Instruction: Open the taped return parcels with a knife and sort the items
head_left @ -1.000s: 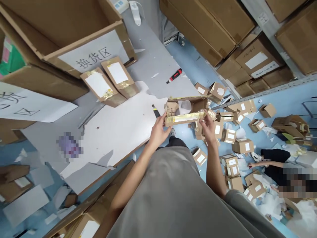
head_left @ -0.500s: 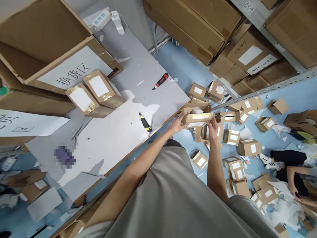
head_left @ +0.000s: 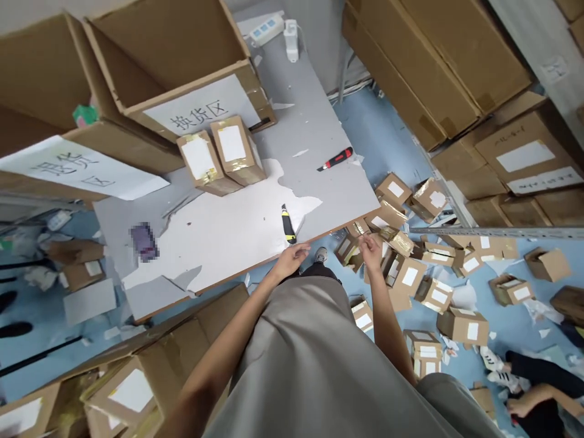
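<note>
My left hand (head_left: 292, 260) is beside the table's front edge, its fingers stretched out and holding nothing. Nearest to it on the table lies a yellow-and-black utility knife (head_left: 288, 225). Above the boxes on the floor, my right hand (head_left: 371, 250) has loosely bent fingers that are apart, with no object visible in them. Just past it is a taped cardboard box (head_left: 398, 240) among others in the pile. A red-and-black utility knife (head_left: 337, 158) lies farther back on the table.
Two taped boxes (head_left: 237, 152) stand on the table (head_left: 228, 237) before a large open carton (head_left: 201, 100) with a paper sign. A power strip (head_left: 267, 29) lies at the back. Many labelled boxes (head_left: 463, 325) cover the floor; another person's hand (head_left: 520, 406) shows at lower right.
The open box that both hands held has left them, and both hands are now empty. My left hand has moved left toward the table edge. The view has shifted leftward.
</note>
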`<control>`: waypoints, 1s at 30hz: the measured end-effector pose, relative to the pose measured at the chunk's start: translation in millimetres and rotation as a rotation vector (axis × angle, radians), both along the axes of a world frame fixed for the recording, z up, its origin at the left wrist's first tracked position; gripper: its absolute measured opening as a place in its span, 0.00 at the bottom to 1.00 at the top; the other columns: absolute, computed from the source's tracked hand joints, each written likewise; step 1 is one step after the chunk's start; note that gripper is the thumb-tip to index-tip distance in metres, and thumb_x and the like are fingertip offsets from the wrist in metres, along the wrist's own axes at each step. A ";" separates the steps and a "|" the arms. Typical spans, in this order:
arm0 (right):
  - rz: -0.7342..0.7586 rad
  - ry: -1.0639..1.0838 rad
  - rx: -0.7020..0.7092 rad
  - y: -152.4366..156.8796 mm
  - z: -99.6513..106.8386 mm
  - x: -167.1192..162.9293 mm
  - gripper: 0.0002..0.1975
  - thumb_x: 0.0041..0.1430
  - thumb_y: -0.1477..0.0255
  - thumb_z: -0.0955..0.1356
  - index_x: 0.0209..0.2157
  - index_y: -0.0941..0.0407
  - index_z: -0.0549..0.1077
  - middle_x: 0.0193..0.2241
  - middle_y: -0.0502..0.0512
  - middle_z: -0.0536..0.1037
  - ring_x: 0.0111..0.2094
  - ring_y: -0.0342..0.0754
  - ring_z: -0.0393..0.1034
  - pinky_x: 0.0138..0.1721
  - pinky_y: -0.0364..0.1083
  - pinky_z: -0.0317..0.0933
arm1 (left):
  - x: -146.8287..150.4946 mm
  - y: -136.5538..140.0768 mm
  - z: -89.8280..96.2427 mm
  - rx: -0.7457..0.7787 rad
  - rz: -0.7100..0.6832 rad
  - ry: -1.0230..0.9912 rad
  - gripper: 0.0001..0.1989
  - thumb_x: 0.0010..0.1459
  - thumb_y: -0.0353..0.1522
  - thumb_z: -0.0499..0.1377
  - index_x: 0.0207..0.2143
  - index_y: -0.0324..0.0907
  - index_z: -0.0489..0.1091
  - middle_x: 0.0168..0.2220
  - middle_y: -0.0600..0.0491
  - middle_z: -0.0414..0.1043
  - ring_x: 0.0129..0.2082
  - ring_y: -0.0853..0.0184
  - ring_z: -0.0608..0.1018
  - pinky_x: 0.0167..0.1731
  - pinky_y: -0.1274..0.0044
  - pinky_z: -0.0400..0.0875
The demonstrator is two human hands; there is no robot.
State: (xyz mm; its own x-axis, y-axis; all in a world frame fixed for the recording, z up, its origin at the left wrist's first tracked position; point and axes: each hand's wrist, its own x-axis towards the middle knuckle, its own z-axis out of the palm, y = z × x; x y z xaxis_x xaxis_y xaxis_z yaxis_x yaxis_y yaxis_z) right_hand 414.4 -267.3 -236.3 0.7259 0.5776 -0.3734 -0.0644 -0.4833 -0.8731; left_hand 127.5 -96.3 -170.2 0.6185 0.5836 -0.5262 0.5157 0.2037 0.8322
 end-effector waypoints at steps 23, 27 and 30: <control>0.453 0.075 0.210 252.6 106.5 -265.8 0.23 0.60 0.52 0.76 0.50 0.53 0.82 0.49 0.63 0.91 0.55 0.61 0.86 0.65 0.64 0.75 | -264.3 73.5 40.8 0.015 0.554 -0.185 0.36 0.63 0.59 0.67 0.59 0.41 0.79 0.61 0.37 0.84 0.66 0.47 0.83 0.73 0.54 0.73; 0.449 0.041 0.168 264.8 113.4 -306.5 0.23 0.61 0.51 0.75 0.49 0.53 0.82 0.49 0.64 0.91 0.55 0.61 0.86 0.65 0.65 0.76 | -307.4 85.6 37.4 0.000 0.560 -0.219 0.33 0.63 0.57 0.68 0.59 0.42 0.80 0.61 0.38 0.84 0.66 0.47 0.83 0.72 0.54 0.73; 0.460 0.008 0.156 269.4 120.2 -331.3 0.25 0.61 0.50 0.75 0.50 0.53 0.82 0.49 0.64 0.90 0.55 0.61 0.86 0.64 0.64 0.77 | -331.4 94.4 35.8 0.002 0.586 -0.243 0.33 0.63 0.56 0.68 0.59 0.41 0.79 0.60 0.38 0.85 0.66 0.47 0.83 0.73 0.54 0.73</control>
State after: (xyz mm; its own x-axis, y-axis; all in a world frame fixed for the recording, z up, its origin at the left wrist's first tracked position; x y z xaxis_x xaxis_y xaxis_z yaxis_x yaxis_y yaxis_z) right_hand 83.1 2.1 -116.1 0.3795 0.8873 -0.2619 0.1180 -0.3271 -0.9376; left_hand -203.9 -1.9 -134.4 0.2979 0.8621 -0.4099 0.1158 0.3936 0.9120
